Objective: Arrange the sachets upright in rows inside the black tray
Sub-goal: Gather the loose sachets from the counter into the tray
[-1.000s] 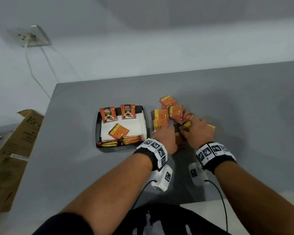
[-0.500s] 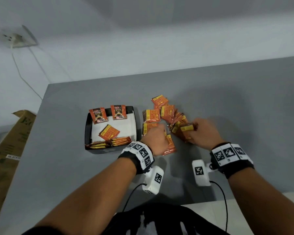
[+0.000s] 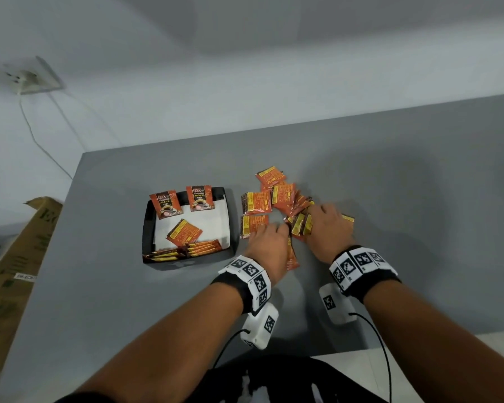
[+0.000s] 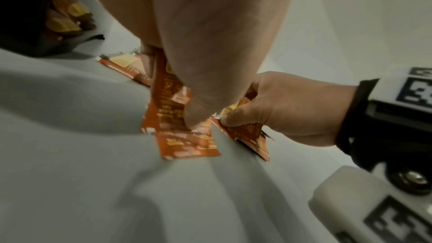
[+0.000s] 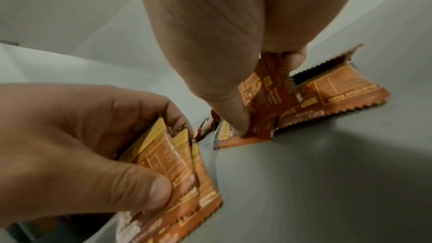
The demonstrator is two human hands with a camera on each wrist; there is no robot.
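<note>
The black tray (image 3: pixel 147 228) has a white liner. Two orange sachets (image 3: pixel 200 198) stand against its back wall, one lies flat (image 3: pixel 184 232), and several lie along the front (image 3: pixel 184 252). Right of the tray is a loose sachet pile (image 3: pixel 274 199). My left hand (image 3: pixel 274 232) is at the pile's near edge and grips a small stack of sachets (image 5: pixel 187 169) between thumb and fingers. My right hand (image 3: pixel 312 223), close beside it, pinches sachets (image 5: pixel 264 99) standing on edge on the table. Both hands' fingertips are hidden in the head view.
A cardboard box (image 3: pixel 12 271) stands off the table's left edge. A wall socket (image 3: pixel 32 80) with a cable is at the back left. White sensor units (image 3: pixel 259 324) with cables hang under both wrists. Grey table stretches to the right and behind the pile.
My right hand, which had drawn off to the right with sachets, is back beside the left hand at the pile. The tray's contents are the same.
</note>
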